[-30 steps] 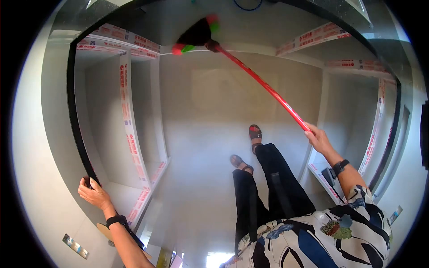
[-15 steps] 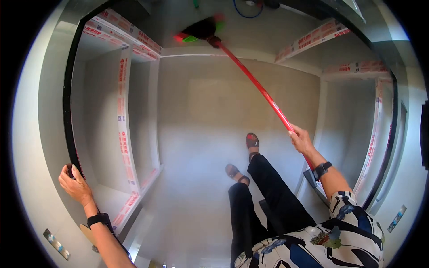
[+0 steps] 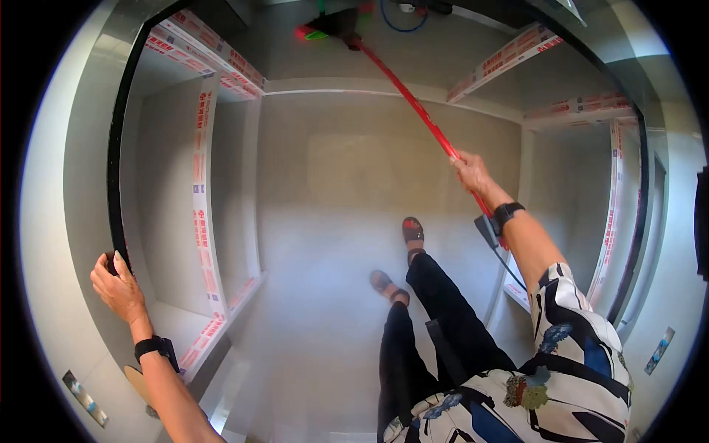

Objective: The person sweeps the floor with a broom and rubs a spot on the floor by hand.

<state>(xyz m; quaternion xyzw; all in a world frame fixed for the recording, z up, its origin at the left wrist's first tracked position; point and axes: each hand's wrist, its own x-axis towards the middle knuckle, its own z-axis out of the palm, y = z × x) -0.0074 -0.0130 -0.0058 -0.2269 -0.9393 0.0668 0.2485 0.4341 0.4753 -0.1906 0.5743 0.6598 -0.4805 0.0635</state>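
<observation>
While the black frame [image 3: 113, 162] is clasped at the left by the left hand [image 3: 118, 292], thumb and fingers bent to either side of its edge, the left shelving [image 3: 170, 177], trimmed with red-printed tape [image 3: 199, 162], is seen just beside it. At the far side, left of centre, the dark bristle head [image 3: 338, 28] of the broom [image 3: 405, 90] is found past the pale ledge [image 3: 354, 86]; its outline is blurred, and contact with the surface cannot be told. Compared with a second ago, the bristle head has been carried farther beyond the ledge, left of the blue loop [image 3: 402, 30], so that a deeper area is reached. Rightward, the red handle is slanted toward the near side, and the sandalled feet [image 3: 413, 230] are set on the pale floor [image 3: 317, 295]. The handle is gripped by the right hand [image 3: 473, 173], fingers wrapped around it; this hand has been shifted far and leftward, by which the greater reach appears to be obtained. At the right, taped right shelving [image 3: 613, 184] is seen.
</observation>
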